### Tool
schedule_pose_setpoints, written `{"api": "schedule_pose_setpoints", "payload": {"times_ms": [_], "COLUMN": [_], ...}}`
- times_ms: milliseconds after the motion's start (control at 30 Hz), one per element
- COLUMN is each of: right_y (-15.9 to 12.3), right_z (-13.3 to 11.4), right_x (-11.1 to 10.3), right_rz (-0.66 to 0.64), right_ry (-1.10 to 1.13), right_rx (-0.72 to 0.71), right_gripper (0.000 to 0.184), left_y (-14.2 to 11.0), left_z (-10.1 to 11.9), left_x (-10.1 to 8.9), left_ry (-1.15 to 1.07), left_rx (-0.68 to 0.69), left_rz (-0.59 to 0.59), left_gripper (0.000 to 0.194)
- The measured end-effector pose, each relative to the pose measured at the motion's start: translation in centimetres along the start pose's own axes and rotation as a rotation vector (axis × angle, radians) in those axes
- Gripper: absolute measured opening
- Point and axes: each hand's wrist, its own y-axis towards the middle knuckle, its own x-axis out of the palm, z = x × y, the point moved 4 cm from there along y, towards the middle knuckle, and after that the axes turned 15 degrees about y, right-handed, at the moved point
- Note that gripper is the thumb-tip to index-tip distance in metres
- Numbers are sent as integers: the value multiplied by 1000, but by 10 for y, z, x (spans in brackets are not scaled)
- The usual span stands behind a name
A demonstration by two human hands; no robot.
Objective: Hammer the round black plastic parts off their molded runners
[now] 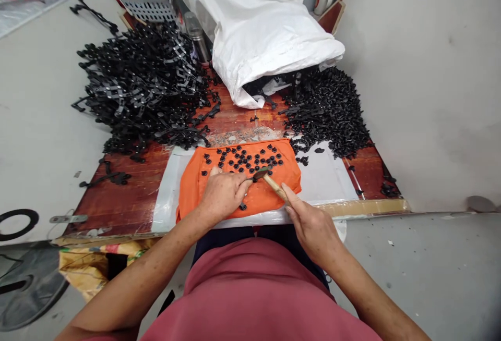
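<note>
My right hand point(307, 216) is wrapped round the wooden handle of a small hammer point(278, 189). Its dark head lies over the orange cloth point(227, 191), close to the fingertips of my left hand point(223, 192). Those fingers are closed on a small black plastic part that sticks out toward the hammer head; its exact shape is partly hidden. Several round black plastic caps point(241, 161) are spread over the far half of the cloth, standing apart or in small clusters. Another small black piece point(242, 206) lies near the cloth's front edge.
A tangled heap of black plastic strips point(144, 85) stands at the left, with a grey basket point(151, 4) and a steel flask point(198, 38) behind. A white sack point(270, 33) spills black parts at the back. Loose black pieces point(332, 106) are piled at the right.
</note>
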Motion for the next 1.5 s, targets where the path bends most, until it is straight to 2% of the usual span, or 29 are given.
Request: {"api": "schedule_pose_setpoints", "payload": {"times_ms": [100,233,333,567,833,1000,1167,1300,1433,1500], "right_y": [4,7,7,6,0,0,5,5,5,6], "right_z": [-1,-11,-15,-12,-9,-17,-14,-17,-13,-13], "right_x": [-6,-18,-18,-14,-18,-17,-9,-13,-4,-4], "right_rz": [-17,68,86,67,10,44,-83,3,-91,-64], "right_ry": [20,100,122,185,57,-36,-217,-191,-221,-178], "right_rx": [35,-52,-80,-31,-32,-93,-14,-56,-27,-39], "right_gripper": [59,62,62,60,61,63,59,60,59,59], "left_y": [1,2,3,3,2,3,2,1,1,2], "left_z": [-2,-4,-3,-2,-4,-5,0,2,0,0], "left_x": [0,2,2,-1,1,3,1,0,1,1], "left_ry": [1,-59,-73,-57,-107,-96,-39,-19,17,7], "left_rx": [3,8,12,1,-15,-26,-15,-4,-16,-16], "left_rz": [-6,-36,-66,-76,-52,-56,-63,-69,-58,-61], "left_gripper": [46,45,46,46,45,44,43,46,46,46]}}
